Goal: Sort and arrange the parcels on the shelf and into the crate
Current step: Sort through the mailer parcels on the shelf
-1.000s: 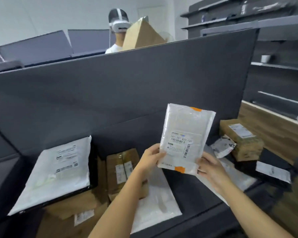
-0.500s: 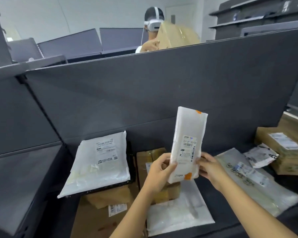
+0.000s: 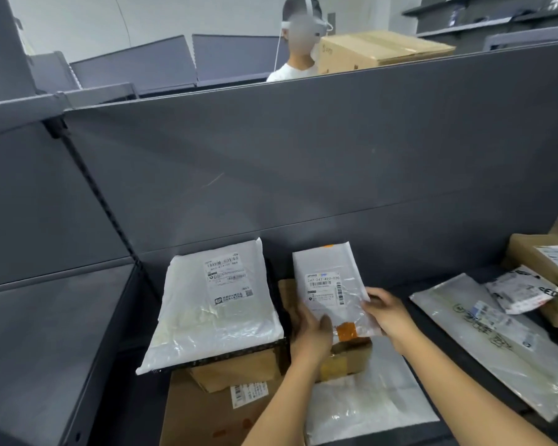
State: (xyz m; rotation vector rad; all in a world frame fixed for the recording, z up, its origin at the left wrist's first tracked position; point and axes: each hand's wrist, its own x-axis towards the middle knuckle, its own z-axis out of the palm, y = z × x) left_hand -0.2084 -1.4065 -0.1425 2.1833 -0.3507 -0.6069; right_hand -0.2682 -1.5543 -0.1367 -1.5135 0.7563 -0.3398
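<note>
Dark grey shelf panelling (image 3: 303,156) filled the middle of the frame. Over its top edge, at the upper centre, another person (image 3: 298,69) in a white headset stood beside a big cardboard box (image 3: 377,49).

Just below centre I held the small white parcel (image 3: 327,284) nearly upright, its top leaning back toward the panelling. It was a soft, slightly crinkled plastic mailer with a printed label and barcodes across its middle. A patch of orange tape sat near its lower edge and a sliver of orange at its top.

My left hand (image 3: 313,329) gripped its lower left edge, thumb on the front and fingers curled behind. My right hand (image 3: 387,313) pinched its right edge, fingertips on the front face. The parcel hung over a taped brown box (image 3: 348,355); I could not tell whether it touched it.

Left of it, a larger white parcel (image 3: 213,310) lay label-up across the black crate (image 3: 239,350), with brown cartons (image 3: 207,410) underneath. At the lower centre a flat white mailer (image 3: 368,403) lay on the shelf. Toward the right lay a long clear bag (image 3: 496,342), a little lettered mailer (image 3: 522,292) and another brown carton at the frame's edge.
</note>
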